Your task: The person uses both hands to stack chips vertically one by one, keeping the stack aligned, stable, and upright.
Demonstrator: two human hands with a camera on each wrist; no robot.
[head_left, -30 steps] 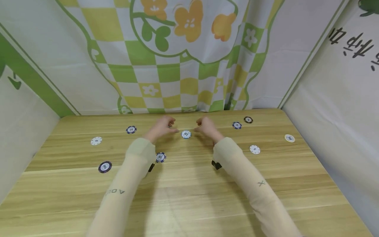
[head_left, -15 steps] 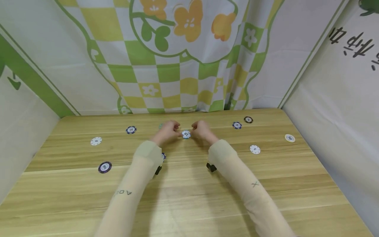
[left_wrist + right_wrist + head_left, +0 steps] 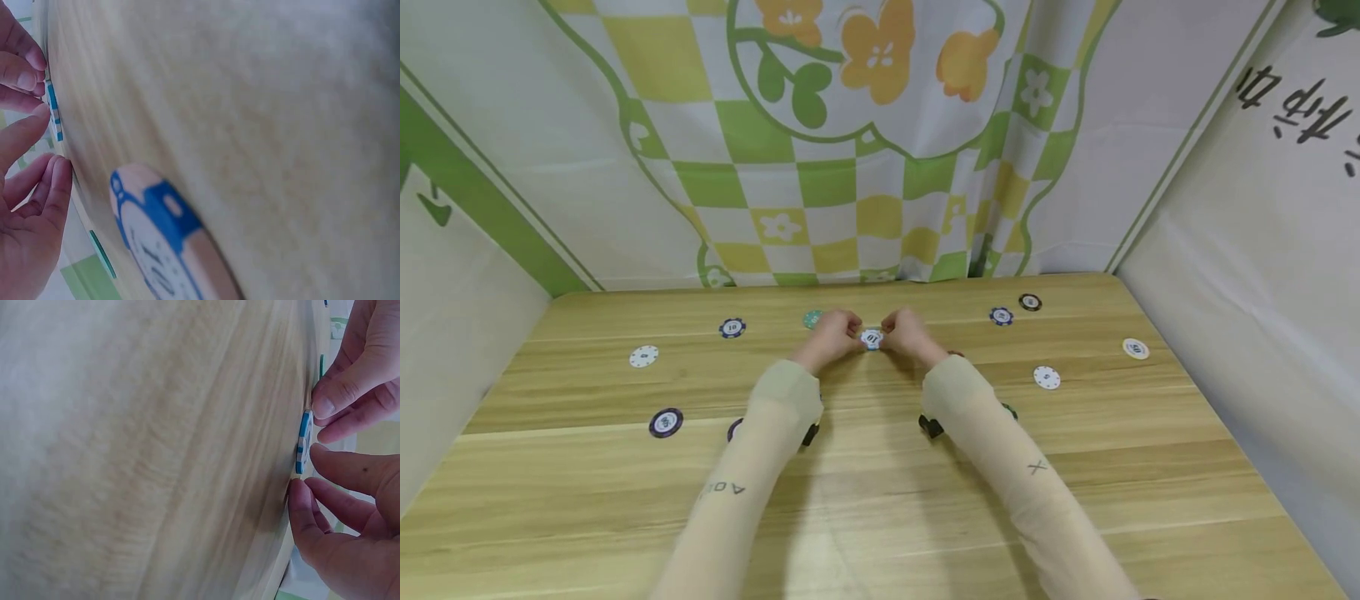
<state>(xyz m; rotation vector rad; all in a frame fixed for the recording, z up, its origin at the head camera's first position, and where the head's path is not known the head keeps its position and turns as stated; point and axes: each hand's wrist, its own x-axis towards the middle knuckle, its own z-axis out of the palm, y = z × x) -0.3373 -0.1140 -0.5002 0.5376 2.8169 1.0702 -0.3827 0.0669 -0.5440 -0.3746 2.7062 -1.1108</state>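
Note:
A light-blue and white poker chip [image 3: 872,338] marked 10 lies flat between the two hands at the far middle of the table. My left hand [image 3: 835,334] is at its left side, thumb and fingertips close to the edge. From the other side my right hand [image 3: 909,332] comes up to it, thumb near the chip's top face and fingertips low by the wood. The right wrist view shows the striped chip edge [image 3: 304,442] between both sets of fingertips, thumb and fingers of each hand spread apart. A blue-marked 10 chip [image 3: 159,240] lies close to the left wrist camera.
Other chips lie spread over the wooden table [image 3: 865,517]: a teal one [image 3: 813,318] beside the left hand, a purple one [image 3: 666,422] front left, white ones [image 3: 1047,377], and a black one [image 3: 1030,302] back right. A checkered curtain [image 3: 880,221] hangs behind the far edge.
Both hands have moved inward, up to the middle chip. The left forearm has shifted right, uncovering the teal chip and part of a purple one, and hiding a blue 10 chip in the head view.

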